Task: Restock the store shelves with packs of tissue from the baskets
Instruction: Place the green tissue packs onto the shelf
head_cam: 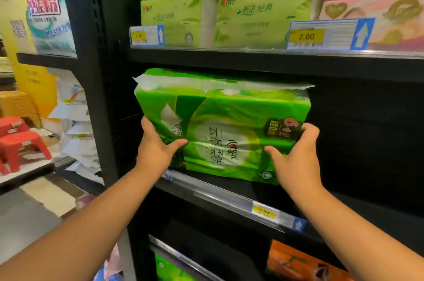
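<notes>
A large bright green multi-pack of tissue (224, 124) stands on the middle black shelf (224, 198), at its left end. Both hands grip its lower corners. My left hand (156, 149) holds the bottom left corner, thumb across the front. My right hand (296, 161) holds the bottom right corner, fingers curled around the side. To the right of the pack the middle shelf is dark, and I cannot tell what lies there. No basket is in view.
The upper shelf holds pale green tissue packs (229, 9) and pink packs (376, 5) behind price tags (307, 36). Below are a green pack (169, 269) and an orange pack (298, 262). Red plastic stools (20, 143) and stacked white bags (75, 133) stand to the left.
</notes>
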A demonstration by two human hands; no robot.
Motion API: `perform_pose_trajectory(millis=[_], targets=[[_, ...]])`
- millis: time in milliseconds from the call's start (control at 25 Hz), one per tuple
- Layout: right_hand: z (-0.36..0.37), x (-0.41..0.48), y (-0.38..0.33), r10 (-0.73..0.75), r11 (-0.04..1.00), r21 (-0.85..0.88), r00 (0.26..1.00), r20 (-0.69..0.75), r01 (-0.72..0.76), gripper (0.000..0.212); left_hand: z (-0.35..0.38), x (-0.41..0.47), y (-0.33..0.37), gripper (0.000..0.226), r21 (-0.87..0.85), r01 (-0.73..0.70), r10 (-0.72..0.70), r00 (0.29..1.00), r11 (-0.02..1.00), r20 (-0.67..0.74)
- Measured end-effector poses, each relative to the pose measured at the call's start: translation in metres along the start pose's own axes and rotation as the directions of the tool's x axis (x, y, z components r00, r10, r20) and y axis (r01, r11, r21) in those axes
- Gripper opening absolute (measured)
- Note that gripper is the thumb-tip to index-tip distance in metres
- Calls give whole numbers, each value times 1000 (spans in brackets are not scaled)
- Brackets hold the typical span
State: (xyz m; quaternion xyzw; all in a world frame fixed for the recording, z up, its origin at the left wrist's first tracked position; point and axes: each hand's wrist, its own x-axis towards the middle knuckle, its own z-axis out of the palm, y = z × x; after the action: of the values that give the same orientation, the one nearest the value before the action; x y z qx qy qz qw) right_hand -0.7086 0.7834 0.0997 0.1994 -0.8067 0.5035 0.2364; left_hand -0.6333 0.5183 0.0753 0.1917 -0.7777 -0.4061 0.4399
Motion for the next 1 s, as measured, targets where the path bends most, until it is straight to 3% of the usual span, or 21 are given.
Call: perform_pose_trajectory(millis=[240,400,480,600,760,840,1000], targets=[[47,26,-2,127,975,-170,988,-85,-140,81,26,70,-39,106,-43,-72,76,990,997,119],[81,37,-4,228,894,-369,966,-118,-256,58,41,105,-57,110,-78,-135,145,978,988,148],[93,39,-5,246,851,-460,966,-77,-254,52,48,120,-61,112,-98,-139,155,972,985,176],[106,46,-5,361,728,-630,933,15,-272,60,58,134,-67,114,-142,-144,171,965,979,200],[116,53,8,412,653,-715,910,56,-251,73,67,131,-65,149,79,-216,176,919,973,353],[118,57,14,345,689,-693,937,54,-213,80,71,131,-63,154,195,-243,147,901,950,407],[127,63,28,41,909,-416,998,56,-14,128,72,148,-58,153,332,-207,32,886,920,463]])
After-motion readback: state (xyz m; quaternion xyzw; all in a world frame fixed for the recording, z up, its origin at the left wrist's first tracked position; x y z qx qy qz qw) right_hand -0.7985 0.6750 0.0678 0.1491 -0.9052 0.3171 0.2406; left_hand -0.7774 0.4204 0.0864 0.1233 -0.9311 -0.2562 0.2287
